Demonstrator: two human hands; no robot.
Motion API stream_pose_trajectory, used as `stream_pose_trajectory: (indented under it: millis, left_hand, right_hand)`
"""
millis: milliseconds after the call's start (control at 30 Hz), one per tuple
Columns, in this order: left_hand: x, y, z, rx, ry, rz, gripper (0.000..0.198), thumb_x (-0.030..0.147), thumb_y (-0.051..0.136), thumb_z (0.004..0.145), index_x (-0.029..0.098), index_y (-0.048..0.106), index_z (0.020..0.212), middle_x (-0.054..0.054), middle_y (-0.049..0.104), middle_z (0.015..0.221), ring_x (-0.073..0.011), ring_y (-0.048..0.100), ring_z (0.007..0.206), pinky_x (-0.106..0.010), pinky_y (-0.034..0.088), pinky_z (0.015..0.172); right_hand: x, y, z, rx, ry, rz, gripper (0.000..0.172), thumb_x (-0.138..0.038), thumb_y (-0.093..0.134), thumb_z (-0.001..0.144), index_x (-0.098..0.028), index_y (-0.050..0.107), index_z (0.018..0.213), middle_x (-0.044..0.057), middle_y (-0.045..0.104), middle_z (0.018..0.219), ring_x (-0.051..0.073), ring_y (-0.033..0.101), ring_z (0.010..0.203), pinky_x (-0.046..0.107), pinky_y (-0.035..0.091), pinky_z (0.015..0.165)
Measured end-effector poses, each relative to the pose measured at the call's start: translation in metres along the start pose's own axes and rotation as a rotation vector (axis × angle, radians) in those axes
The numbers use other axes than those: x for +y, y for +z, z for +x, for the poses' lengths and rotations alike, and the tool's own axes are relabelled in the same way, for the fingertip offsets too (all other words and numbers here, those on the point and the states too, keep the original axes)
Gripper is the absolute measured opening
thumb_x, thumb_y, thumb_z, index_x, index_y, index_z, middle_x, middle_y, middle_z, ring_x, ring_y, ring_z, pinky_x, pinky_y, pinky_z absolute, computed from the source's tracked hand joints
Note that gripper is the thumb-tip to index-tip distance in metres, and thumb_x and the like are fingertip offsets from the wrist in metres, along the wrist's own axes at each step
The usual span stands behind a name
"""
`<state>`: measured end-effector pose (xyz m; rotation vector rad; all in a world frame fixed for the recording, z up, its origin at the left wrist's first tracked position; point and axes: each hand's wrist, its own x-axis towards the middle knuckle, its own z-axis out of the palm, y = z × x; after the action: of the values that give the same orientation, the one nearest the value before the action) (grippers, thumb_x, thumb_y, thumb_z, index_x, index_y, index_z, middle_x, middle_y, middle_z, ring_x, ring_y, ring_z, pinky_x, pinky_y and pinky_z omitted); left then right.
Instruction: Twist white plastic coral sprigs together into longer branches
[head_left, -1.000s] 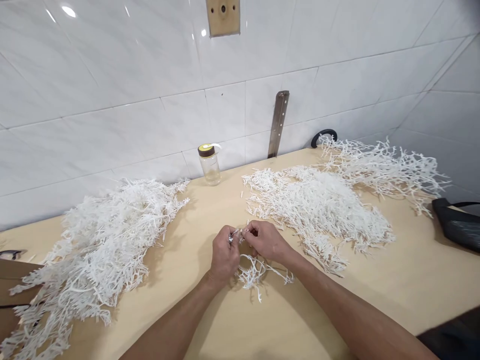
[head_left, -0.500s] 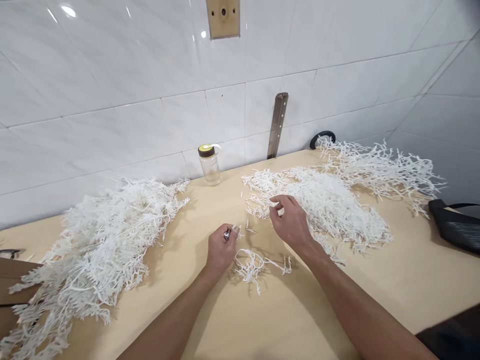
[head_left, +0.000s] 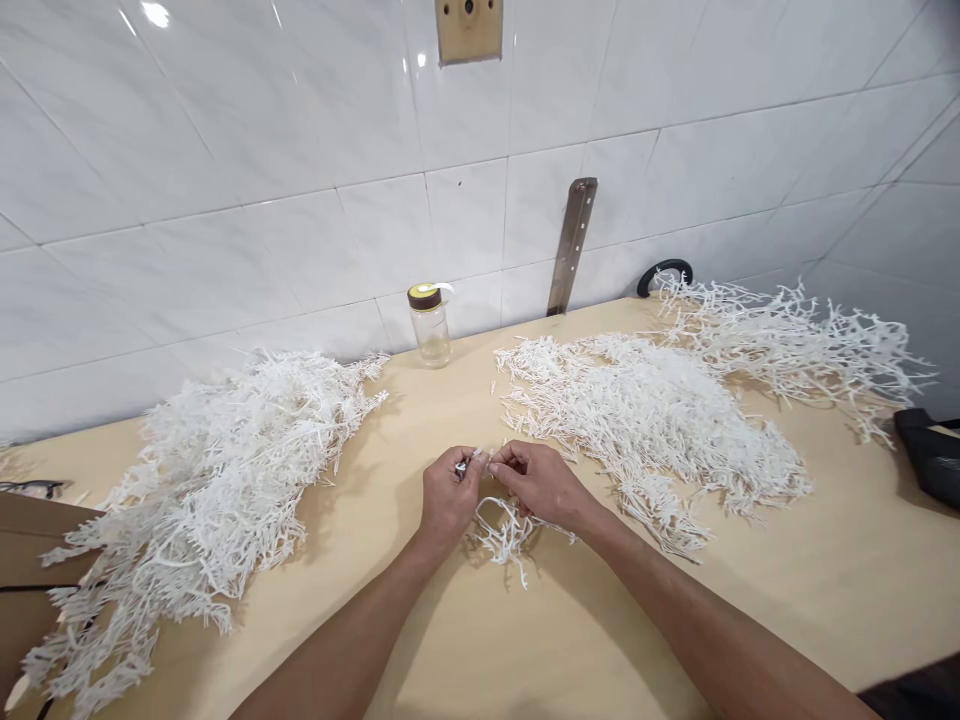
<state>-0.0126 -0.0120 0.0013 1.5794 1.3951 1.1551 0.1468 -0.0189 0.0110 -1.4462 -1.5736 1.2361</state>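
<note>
My left hand is closed around a few white branched strands, whose pale ends poke out past the thumb and forefinger. Opposite it, my right hand pinches at the tips of these strands, nearly touching the left fingertips. What sits between the right fingers is tiny and partly hidden. Just below both hands, a small bunch of white branched strands lies on the wooden table. To the right spreads a flat heap of short white pieces. A larger tangled heap of white strands rests on the left.
A lidded plastic bottle stands near the tiled wall, left of an upright metal strip. More branched strands lie at the back right by a black ring. Brown cardboard borders the left; a black object the right.
My right hand has moved left and down from beside the right heap to meet my left hand. The left hand stays in nearly the same place, and the view has shifted slightly.
</note>
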Motion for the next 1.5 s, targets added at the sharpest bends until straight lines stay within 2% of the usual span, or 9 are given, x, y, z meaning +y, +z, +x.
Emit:
stream_pose_trajectory:
  millis: [133, 333, 467, 700, 833, 1000, 1133, 1267, 1500]
  left_hand:
    - [0.003, 0.000, 0.000, 0.008, -0.017, -0.004, 0.027, 0.039, 0.060, 0.084, 0.016, 0.066, 0.073, 0.001, 0.062, 0.065, -0.0113, 0.052, 0.059, -0.021, 0.042, 0.058]
    - [0.006, -0.001, -0.001, -0.034, -0.016, -0.049, 0.027, 0.040, 0.061, 0.083, 0.016, 0.067, 0.073, 0.001, 0.061, 0.064, -0.0113, 0.051, 0.059, -0.021, 0.042, 0.057]
    - [0.006, -0.001, -0.001, -0.055, -0.001, -0.057, 0.027, 0.040, 0.060, 0.084, 0.016, 0.067, 0.075, 0.001, 0.061, 0.064, -0.0114, 0.051, 0.059, -0.021, 0.041, 0.057]
    - [0.005, -0.001, -0.001, -0.095, 0.047, -0.029, 0.025, 0.041, 0.059, 0.084, 0.017, 0.063, 0.077, 0.001, 0.061, 0.068, -0.0121, 0.052, 0.062, -0.022, 0.041, 0.059]
    - [0.003, -0.002, -0.003, -0.128, 0.095, 0.056, 0.022, 0.038, 0.057, 0.086, 0.017, 0.063, 0.079, -0.001, 0.063, 0.071, -0.0134, 0.054, 0.065, -0.023, 0.043, 0.062]
    - [0.004, -0.001, -0.006, -0.138, 0.134, 0.083, 0.022, 0.038, 0.053, 0.089, 0.018, 0.062, 0.081, -0.001, 0.062, 0.072, -0.0138, 0.055, 0.065, -0.023, 0.043, 0.061]
    - [0.006, -0.001, -0.006, -0.142, 0.127, 0.094, 0.024, 0.040, 0.053, 0.089, 0.019, 0.061, 0.080, 0.001, 0.060, 0.068, -0.0125, 0.051, 0.060, -0.023, 0.042, 0.058]
    - [0.007, -0.001, -0.005, -0.134, 0.119, 0.102, 0.024, 0.040, 0.053, 0.089, 0.019, 0.061, 0.081, 0.002, 0.059, 0.066, -0.0120, 0.050, 0.057, -0.022, 0.041, 0.055]
    - [0.008, -0.001, -0.004, -0.133, 0.120, 0.112, 0.023, 0.037, 0.052, 0.089, 0.018, 0.062, 0.082, 0.001, 0.062, 0.068, -0.0123, 0.052, 0.059, -0.022, 0.041, 0.058]
  right_hand:
    - [0.000, -0.002, 0.001, 0.004, 0.031, 0.014, 0.015, -0.033, 0.056, 0.084, -0.019, 0.060, 0.080, -0.004, 0.058, 0.059, 0.011, 0.057, 0.041, 0.022, 0.046, 0.041]
    - [-0.003, -0.005, -0.001, -0.057, 0.015, 0.049, 0.027, -0.042, 0.053, 0.087, -0.019, 0.057, 0.073, -0.003, 0.058, 0.059, 0.011, 0.057, 0.042, 0.020, 0.042, 0.040]
    - [0.000, -0.006, 0.001, -0.033, 0.028, 0.067, 0.023, -0.041, 0.055, 0.085, -0.019, 0.058, 0.079, -0.003, 0.060, 0.061, 0.010, 0.056, 0.041, 0.020, 0.044, 0.041]
    - [0.000, -0.002, 0.001, 0.024, -0.032, -0.043, 0.016, -0.032, 0.052, 0.084, -0.019, 0.057, 0.075, -0.003, 0.058, 0.057, 0.011, 0.057, 0.043, 0.021, 0.041, 0.041]
    - [0.001, -0.007, 0.001, -0.079, -0.009, 0.013, 0.020, -0.032, 0.050, 0.086, -0.019, 0.056, 0.073, -0.003, 0.060, 0.059, 0.011, 0.058, 0.044, 0.020, 0.043, 0.042]
    - [0.004, -0.017, 0.005, -0.209, 0.109, 0.137, 0.025, -0.037, 0.050, 0.088, -0.017, 0.060, 0.076, -0.001, 0.066, 0.063, 0.011, 0.062, 0.045, 0.019, 0.044, 0.042]
    - [0.004, -0.021, 0.006, -0.202, 0.121, 0.184, 0.027, -0.042, 0.053, 0.087, -0.017, 0.061, 0.079, 0.000, 0.067, 0.065, 0.011, 0.062, 0.044, 0.020, 0.046, 0.042]
    - [0.002, -0.023, 0.003, -0.203, 0.051, 0.176, 0.023, -0.039, 0.059, 0.084, -0.017, 0.061, 0.077, -0.001, 0.066, 0.065, 0.013, 0.064, 0.047, 0.021, 0.047, 0.043]
    - [0.002, -0.018, 0.003, -0.169, 0.038, 0.180, 0.018, -0.036, 0.062, 0.082, -0.017, 0.063, 0.083, -0.002, 0.065, 0.063, 0.012, 0.062, 0.045, 0.020, 0.047, 0.043]
